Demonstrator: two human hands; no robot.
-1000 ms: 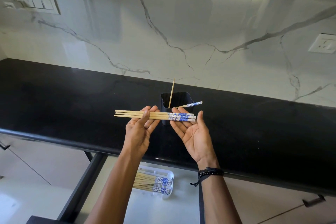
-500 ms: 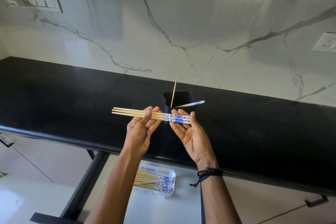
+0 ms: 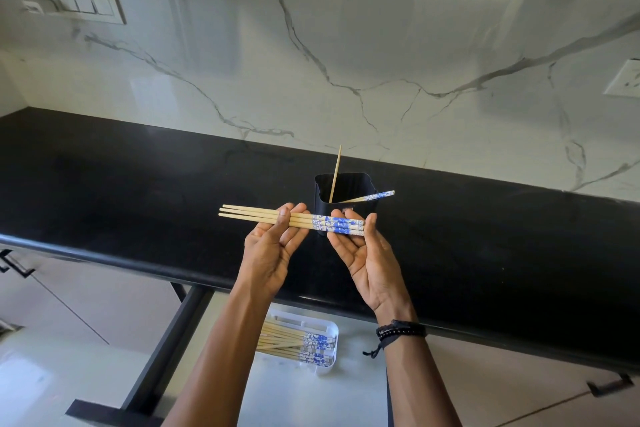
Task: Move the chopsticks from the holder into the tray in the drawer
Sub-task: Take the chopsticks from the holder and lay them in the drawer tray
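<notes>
Three wooden chopsticks (image 3: 256, 213) with blue-patterned ends lie level across my fingers, in front of the black holder (image 3: 356, 184) on the counter. My left hand (image 3: 270, 250) pinches their plain part with thumb on top. My right hand (image 3: 367, 253) supports the blue ends, thumb at their tips. Two chopsticks stay in the holder: one upright (image 3: 336, 172), one leaning right over the rim (image 3: 375, 196). Below, the open drawer (image 3: 304, 392) holds a white tray (image 3: 330, 366) with several chopsticks in it.
The black countertop (image 3: 138, 191) runs across the view with a marble wall behind. The drawer's dark frame (image 3: 166, 350) runs at lower left. Cabinet handles (image 3: 14, 263) sit at far left and lower right. A black bracelet (image 3: 398, 331) circles my right wrist.
The chopsticks and both hands have stayed almost in place. My right fingers have closed in slightly around the blue ends.
</notes>
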